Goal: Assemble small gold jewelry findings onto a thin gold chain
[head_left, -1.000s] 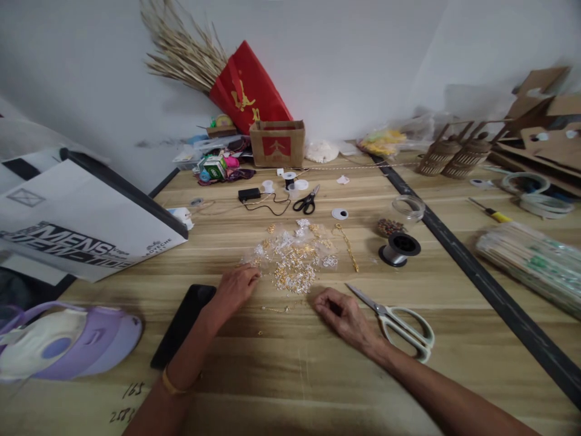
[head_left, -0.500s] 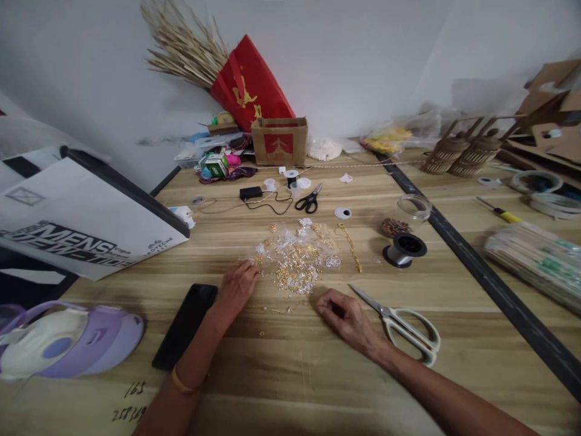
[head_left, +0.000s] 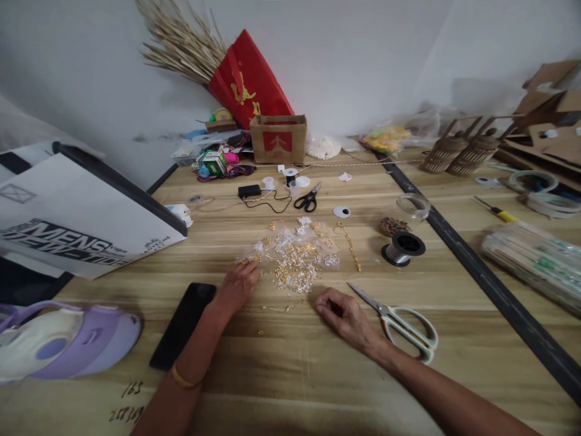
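My left hand [head_left: 238, 284], palm down with bent fingers held together, rests at the left edge of a pile of small gold and silver jewelry findings [head_left: 296, 269]. Its fingertips are by a small clear bag; whatever they pinch is too small to make out. On the table right of the pile lies my right hand [head_left: 342, 312], fingers curled and thumb against them, any content hidden. Between the hands is a short thin chain [head_left: 276, 309], with a tiny gold ring [head_left: 260, 332] nearer me. White-handled scissors [head_left: 394, 321] lie beside my right hand.
A black phone [head_left: 181, 327] and a purple-and-white bottle [head_left: 97, 342] flank my left forearm. Behind the pile are black scissors [head_left: 307, 198] and a gold chain [head_left: 349, 245]. A wire spool [head_left: 403, 248] stands right. A white box [head_left: 86, 218] is left.
The whole view has shifted very slightly. Both hands stay at nearly the same places, with the left fingers moving a little at the pile's edge.
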`<state>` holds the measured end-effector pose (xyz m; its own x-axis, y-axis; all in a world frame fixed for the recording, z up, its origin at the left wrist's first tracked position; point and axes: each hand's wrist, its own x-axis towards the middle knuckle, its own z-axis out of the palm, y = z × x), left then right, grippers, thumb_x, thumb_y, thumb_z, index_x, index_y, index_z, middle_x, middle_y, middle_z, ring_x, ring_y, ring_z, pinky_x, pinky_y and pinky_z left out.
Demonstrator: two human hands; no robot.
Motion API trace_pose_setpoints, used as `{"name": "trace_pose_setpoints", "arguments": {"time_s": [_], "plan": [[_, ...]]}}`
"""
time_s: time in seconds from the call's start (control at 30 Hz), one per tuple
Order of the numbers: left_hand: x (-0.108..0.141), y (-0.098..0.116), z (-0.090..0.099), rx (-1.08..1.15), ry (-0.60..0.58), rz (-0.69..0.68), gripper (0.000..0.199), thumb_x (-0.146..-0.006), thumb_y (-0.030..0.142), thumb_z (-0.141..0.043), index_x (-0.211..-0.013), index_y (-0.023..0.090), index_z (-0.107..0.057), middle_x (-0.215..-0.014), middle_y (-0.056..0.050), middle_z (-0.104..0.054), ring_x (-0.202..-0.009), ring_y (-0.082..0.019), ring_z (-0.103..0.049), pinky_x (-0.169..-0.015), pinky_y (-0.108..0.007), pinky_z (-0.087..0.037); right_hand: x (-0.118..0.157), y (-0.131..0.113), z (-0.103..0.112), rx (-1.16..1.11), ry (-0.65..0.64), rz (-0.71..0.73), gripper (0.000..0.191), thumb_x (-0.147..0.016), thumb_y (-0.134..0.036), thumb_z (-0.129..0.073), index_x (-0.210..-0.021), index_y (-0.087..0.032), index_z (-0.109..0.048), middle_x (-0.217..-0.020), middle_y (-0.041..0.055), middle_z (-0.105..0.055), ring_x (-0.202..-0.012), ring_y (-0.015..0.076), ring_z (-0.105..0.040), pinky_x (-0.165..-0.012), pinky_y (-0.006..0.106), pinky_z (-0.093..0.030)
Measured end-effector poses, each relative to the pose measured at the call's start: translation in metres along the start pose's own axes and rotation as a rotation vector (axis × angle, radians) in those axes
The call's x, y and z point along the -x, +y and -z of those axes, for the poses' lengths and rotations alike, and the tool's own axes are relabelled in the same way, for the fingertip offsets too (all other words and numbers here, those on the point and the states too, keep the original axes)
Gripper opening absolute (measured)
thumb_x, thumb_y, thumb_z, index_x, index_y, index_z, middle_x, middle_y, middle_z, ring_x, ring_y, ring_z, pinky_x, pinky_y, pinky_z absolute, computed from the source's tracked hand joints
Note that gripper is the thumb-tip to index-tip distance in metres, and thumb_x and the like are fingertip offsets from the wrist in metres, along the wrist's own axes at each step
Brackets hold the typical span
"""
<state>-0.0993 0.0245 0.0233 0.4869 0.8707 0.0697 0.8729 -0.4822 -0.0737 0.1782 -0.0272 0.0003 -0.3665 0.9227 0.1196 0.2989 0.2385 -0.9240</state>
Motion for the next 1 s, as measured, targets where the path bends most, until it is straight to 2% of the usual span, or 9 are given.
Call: {"name": "trace_pose_setpoints", "arguments": {"time_s": [0.17, 0.27, 0.37, 0.47, 0.57, 0.63, 0.7, 0.8, 1.0], "plan": [[0.0, 0.002, 0.0, -0.054, -0.011, 0.004, 0.025, -0.087, 0.007, -0.038, -0.08, 0.015, -0.062, -0.089, -0.011, -0.062, -0.087, -0.025, -0.056, -0.08, -0.036, -0.043, 0.0, 0.0, -0.001, -0.007, 0.008, 0.004, 0.018, -0.086, -0.029, -0.05, -0.074, -0.016, -0.055, -0.066, 0.0013, -0.054, -0.061, 0.0129, -0.049, -0.055, 0.024, -0.039], [0.0, 0.002, -0.002, 0.024, 0.036, 0.07, 0.026, -0.089, 0.013, -0.039, -0.08, 0.015, -0.063, -0.087, -0.01, -0.063, -0.086, -0.023, -0.057, -0.079, -0.035, -0.043, 0.0, 0.0, 0.0, -0.01, 0.016, 0.01, 0.018, -0.086, -0.029, -0.05, -0.073, -0.017, -0.055, -0.066, 0.001, -0.054, -0.061, 0.013, -0.049, -0.055, 0.024, -0.039], [-0.002, 0.007, 0.001, 0.258, 0.147, 0.197, 0.021, -0.088, 0.018, -0.045, -0.079, 0.016, -0.064, -0.085, -0.007, -0.065, -0.082, -0.019, -0.059, -0.076, -0.031, -0.044, 0.0, -0.001, 0.0, -0.025, 0.014, 0.011, 0.017, -0.085, -0.028, -0.051, -0.073, -0.017, -0.055, -0.066, 0.0005, -0.053, -0.061, 0.0128, -0.048, -0.055, 0.024, -0.038], [-0.007, 0.023, 0.006, 0.688, 0.22, 0.329, 0.015, -0.081, 0.024, -0.054, -0.075, 0.016, -0.065, -0.075, -0.004, -0.066, -0.069, -0.015, -0.059, -0.066, -0.025, -0.046, 0.0, -0.001, 0.0, -0.053, 0.01, -0.013, 0.017, -0.085, -0.028, -0.05, -0.074, -0.017, -0.055, -0.066, 0.0001, -0.052, -0.06, 0.0123, -0.046, -0.055, 0.023, -0.038], [-0.013, 0.045, 0.009, 1.112, 0.14, 0.415, 0.018, -0.074, 0.031, -0.059, -0.072, 0.014, -0.065, -0.065, -0.002, -0.064, -0.06, -0.013, -0.057, -0.058, -0.022, -0.044, 0.001, -0.002, 0.0, -0.08, 0.02, -0.037, 0.017, -0.086, -0.028, -0.049, -0.075, -0.016, -0.054, -0.065, -0.0003, -0.05, -0.059, 0.0119, -0.045, -0.054, 0.023, -0.037], [-0.017, 0.062, 0.008, 1.267, 0.082, 0.448, 0.02, -0.071, 0.033, -0.062, -0.069, 0.013, -0.064, -0.059, -0.001, -0.061, -0.055, -0.011, -0.053, -0.053, -0.021, -0.041, 0.001, -0.003, 0.0, -0.089, 0.033, -0.04, 0.018, -0.086, -0.028, -0.049, -0.075, -0.016, -0.054, -0.064, -0.0007, -0.049, -0.058, 0.0115, -0.044, -0.053, 0.022, -0.036], [-0.02, 0.076, 0.007, 1.342, 0.031, 0.454, 0.022, -0.068, 0.033, -0.064, -0.065, 0.012, -0.064, -0.056, 0.0, -0.059, -0.052, -0.01, -0.051, -0.052, -0.02, -0.04, 0.002, -0.005, 0.001, -0.085, 0.049, -0.027, 0.017, -0.086, -0.028, -0.048, -0.075, -0.016, -0.053, -0.063, -0.0011, -0.048, -0.058, 0.0114, -0.043, -0.052, 0.022, -0.035], [-0.024, 0.093, 0.004, 1.412, 0.015, 0.499, 0.022, -0.066, 0.033, -0.064, -0.068, 0.011, -0.065, -0.054, 0.001, -0.056, -0.049, -0.009, -0.048, -0.048, -0.02, -0.037, 0.002, -0.008, 0.002, -0.071, 0.087, 0.006, 0.016, -0.086, -0.028, -0.048, -0.074, -0.017, -0.052, -0.062, -0.0016, -0.047, -0.057, 0.0113, -0.042, -0.052, 0.022, -0.035], [-0.029, 0.108, 0.001, 1.491, 0.037, 0.519, 0.022, -0.064, 0.033, -0.066, -0.067, 0.011, -0.065, -0.054, 0.002, -0.056, -0.049, -0.009, -0.047, -0.049, -0.02, -0.038, 0.003, -0.012, 0.003, -0.078, 0.116, 0.028, 0.018, -0.084, -0.03, -0.049, -0.072, -0.017, -0.052, -0.061, -0.0014, -0.047, -0.055, 0.0116, -0.042, -0.051, 0.023, -0.034]]}}
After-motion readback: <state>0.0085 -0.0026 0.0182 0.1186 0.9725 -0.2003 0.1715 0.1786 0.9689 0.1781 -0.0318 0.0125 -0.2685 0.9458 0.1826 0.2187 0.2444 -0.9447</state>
